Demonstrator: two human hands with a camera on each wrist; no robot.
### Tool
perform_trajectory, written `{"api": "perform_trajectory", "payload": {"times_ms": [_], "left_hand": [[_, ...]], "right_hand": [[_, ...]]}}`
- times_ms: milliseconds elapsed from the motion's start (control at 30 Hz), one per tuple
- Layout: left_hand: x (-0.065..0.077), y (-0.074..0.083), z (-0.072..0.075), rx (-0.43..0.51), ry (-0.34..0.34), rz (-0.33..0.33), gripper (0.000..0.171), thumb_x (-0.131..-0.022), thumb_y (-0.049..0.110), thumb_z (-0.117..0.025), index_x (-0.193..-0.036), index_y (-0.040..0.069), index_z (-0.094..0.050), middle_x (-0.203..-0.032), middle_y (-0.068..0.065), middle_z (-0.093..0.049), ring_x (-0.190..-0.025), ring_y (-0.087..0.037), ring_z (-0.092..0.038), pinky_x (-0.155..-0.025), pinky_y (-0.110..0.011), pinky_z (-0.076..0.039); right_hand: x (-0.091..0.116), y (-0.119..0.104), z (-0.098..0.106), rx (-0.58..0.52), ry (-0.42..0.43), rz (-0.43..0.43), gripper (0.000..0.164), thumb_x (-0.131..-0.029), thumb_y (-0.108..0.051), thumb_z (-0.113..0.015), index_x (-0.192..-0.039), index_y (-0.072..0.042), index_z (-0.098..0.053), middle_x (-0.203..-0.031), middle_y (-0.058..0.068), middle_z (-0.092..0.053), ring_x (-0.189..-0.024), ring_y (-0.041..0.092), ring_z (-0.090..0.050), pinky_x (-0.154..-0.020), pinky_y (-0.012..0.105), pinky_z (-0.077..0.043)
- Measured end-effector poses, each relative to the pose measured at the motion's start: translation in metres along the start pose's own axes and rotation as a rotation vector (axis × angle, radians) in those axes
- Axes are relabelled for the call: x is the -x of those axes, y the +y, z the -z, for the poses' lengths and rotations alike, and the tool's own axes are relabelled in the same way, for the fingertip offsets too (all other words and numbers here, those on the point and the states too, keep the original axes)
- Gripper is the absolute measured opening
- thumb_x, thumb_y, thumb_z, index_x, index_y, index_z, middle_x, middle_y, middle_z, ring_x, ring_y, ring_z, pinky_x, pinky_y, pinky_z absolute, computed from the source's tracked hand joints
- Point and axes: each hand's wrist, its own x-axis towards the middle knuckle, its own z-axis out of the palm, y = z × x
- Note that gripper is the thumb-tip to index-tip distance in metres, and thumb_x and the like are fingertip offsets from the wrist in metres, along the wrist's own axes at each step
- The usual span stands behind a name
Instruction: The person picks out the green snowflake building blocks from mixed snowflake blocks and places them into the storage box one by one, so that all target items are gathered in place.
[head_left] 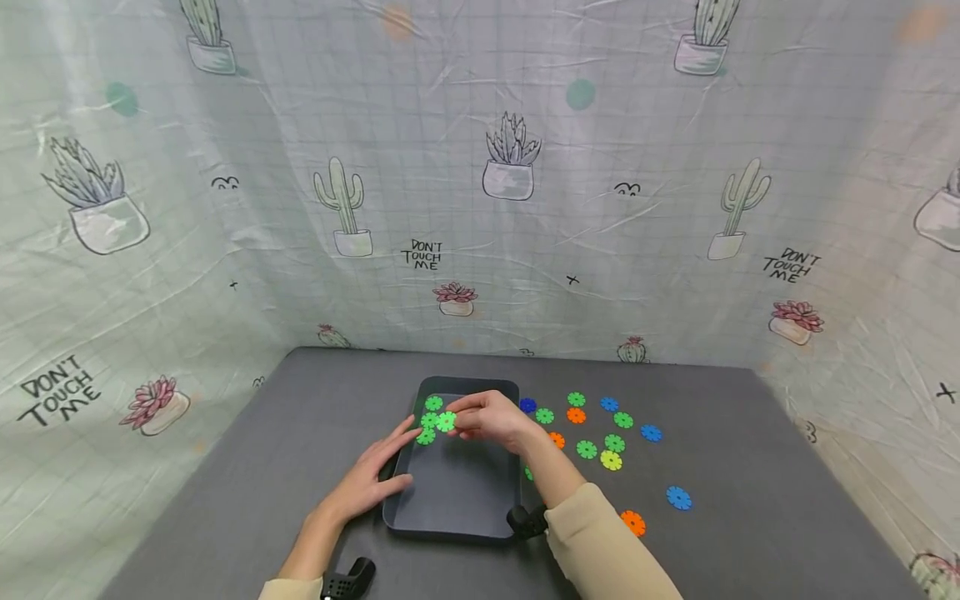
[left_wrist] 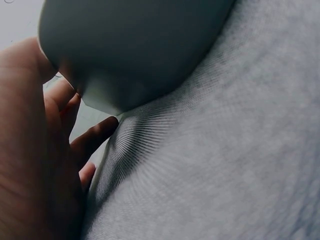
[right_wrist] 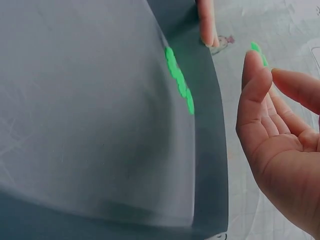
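Observation:
A dark grey tray [head_left: 457, 532] lies on the table with several green notched discs [head_left: 426, 437] at its far left. Above them my right hand [head_left: 483, 417] pinches one more green notched disc [head_left: 446, 422] between thumb and fingertips. The right wrist view shows that pinch from the side, with the held disc [right_wrist: 255, 47] mostly hidden behind the fingers, and green discs [right_wrist: 178, 77] edge-on along the tray's wall. My left hand [head_left: 367, 479] rests at the tray's left rim, fingers extended; the left wrist view has its fingers [left_wrist: 95, 137] against the tray's outer side [left_wrist: 135, 55].
Right of the tray, loose notched discs are scattered over the grey table [head_left: 720, 433]: several green [head_left: 587, 450] and blue [head_left: 678, 498] ones, orange ones [head_left: 633, 523] and a yellow one [head_left: 611, 460]. A printed curtain [head_left: 480, 225] stands behind the table and along its sides.

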Motion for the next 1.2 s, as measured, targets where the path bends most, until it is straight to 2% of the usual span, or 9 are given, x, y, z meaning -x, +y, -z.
{"api": "perform_trajectory", "payload": {"times_ms": [300,533,700,967,1200], "left_hand": [[0.003,-0.001,0.004,-0.026,0.017,0.009,0.063,-0.094,0.02,-0.066,-0.152,0.007,-0.046,-0.164,-0.013,-0.028,-0.143,-0.045,-0.032,-0.102,-0.076,-0.021],[0.0,0.0,0.004,-0.022,0.0,0.013,0.064,-0.095,0.02,-0.065,-0.154,0.007,-0.042,-0.165,-0.011,-0.026,-0.144,-0.045,-0.029,-0.105,-0.075,-0.017],[0.0,0.0,0.004,-0.016,0.002,0.012,0.064,-0.094,0.019,-0.065,-0.154,0.006,-0.043,-0.164,-0.012,-0.026,-0.145,-0.044,-0.029,-0.106,-0.074,-0.014],[0.001,-0.003,0.002,-0.006,-0.01,0.015,0.063,-0.096,0.02,-0.065,-0.153,0.006,-0.043,-0.165,-0.012,-0.025,-0.146,-0.043,-0.027,-0.106,-0.076,-0.012],[0.001,-0.002,0.002,-0.002,-0.009,0.013,0.062,-0.096,0.019,-0.065,-0.152,0.006,-0.044,-0.165,-0.013,-0.025,-0.146,-0.044,-0.027,-0.106,-0.075,-0.014]], "right_hand": [[-0.013,-0.001,-0.007,-0.007,-0.015,0.008,0.035,-0.098,-0.003,-0.06,-0.13,0.009,-0.063,-0.099,0.013,-0.072,-0.103,0.039,-0.068,-0.085,0.038,-0.055],[-0.02,0.007,-0.009,0.009,-0.004,0.005,0.032,-0.095,0.0,-0.061,-0.126,0.01,-0.065,-0.104,0.019,-0.072,-0.105,0.043,-0.067,-0.088,0.044,-0.054],[-0.025,0.012,-0.014,0.013,-0.029,-0.008,0.034,-0.095,-0.001,-0.061,-0.127,0.011,-0.064,-0.105,0.019,-0.072,-0.101,0.034,-0.071,-0.09,0.045,-0.053],[-0.032,0.02,-0.02,0.044,-0.039,-0.051,0.035,-0.092,0.003,-0.061,-0.126,0.011,-0.064,-0.098,0.016,-0.073,-0.091,0.027,-0.073,-0.079,0.035,-0.056],[-0.036,0.024,-0.022,0.088,-0.065,-0.09,0.032,-0.089,0.006,-0.061,-0.121,0.011,-0.066,-0.092,0.017,-0.073,-0.081,0.023,-0.072,-0.075,0.035,-0.057]]}}
